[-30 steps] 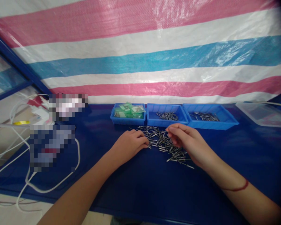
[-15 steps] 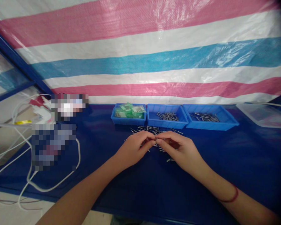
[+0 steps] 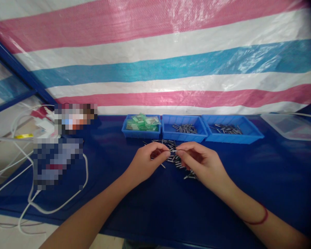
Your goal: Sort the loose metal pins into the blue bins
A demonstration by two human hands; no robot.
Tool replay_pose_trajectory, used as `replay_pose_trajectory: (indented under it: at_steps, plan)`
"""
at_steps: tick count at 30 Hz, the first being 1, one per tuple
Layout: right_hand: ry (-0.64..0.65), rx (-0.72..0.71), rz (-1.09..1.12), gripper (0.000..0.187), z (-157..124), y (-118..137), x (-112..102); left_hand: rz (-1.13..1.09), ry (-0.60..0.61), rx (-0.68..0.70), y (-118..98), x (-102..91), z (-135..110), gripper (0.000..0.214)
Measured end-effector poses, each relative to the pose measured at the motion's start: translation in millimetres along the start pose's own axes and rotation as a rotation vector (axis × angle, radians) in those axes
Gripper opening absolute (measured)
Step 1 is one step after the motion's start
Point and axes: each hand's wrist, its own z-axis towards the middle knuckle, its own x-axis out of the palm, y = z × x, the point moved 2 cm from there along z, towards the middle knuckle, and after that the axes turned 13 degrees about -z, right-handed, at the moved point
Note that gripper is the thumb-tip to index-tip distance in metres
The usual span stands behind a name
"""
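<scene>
My left hand [image 3: 145, 162] and my right hand [image 3: 200, 162] meet fingertip to fingertip just above the blue table [image 3: 150, 204]. Both are pinched on one thin metal pin [image 3: 173, 151] held level between them. Under and behind the hands lies a loose pile of metal pins [image 3: 175, 160], partly hidden by my right hand. A red string circles my right wrist.
Three blue trays stand in a row at the back: one with green packets [image 3: 142, 123], two with metal pins [image 3: 185, 128] [image 3: 226, 129]. A clear plastic tray [image 3: 291, 126] sits far right. White cables [image 3: 28, 193] loop at the left. A striped tarpaulin [image 3: 155, 55] hangs behind.
The hands came together from apart over the pile, pinched a pin between them and lifted it slightly off the pile.
</scene>
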Motion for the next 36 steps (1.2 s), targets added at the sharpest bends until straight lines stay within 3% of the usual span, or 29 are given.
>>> replay_pose_trajectory:
  at_steps: [9,20,26,36]
  plan:
    - [0.16,-0.067,-0.105,0.019,-1.2,4.0,8.1,-0.136,-0.022,-0.043,-2.1,1.5,-1.6,0.018]
    - [0.187,-0.095,-0.104,0.02,-1.0,7.9,6.6,-0.213,-0.068,-0.026,-2.4,0.6,-1.3,0.018]
    - [0.132,-0.066,-0.059,0.017,-1.2,6.3,7.7,-0.173,-0.07,0.012,-3.6,0.2,-1.7,0.017]
    - [-0.105,-0.14,-0.031,0.008,-1.2,4.3,2.6,-0.068,-0.048,0.072,1.8,-0.9,-1.4,0.017]
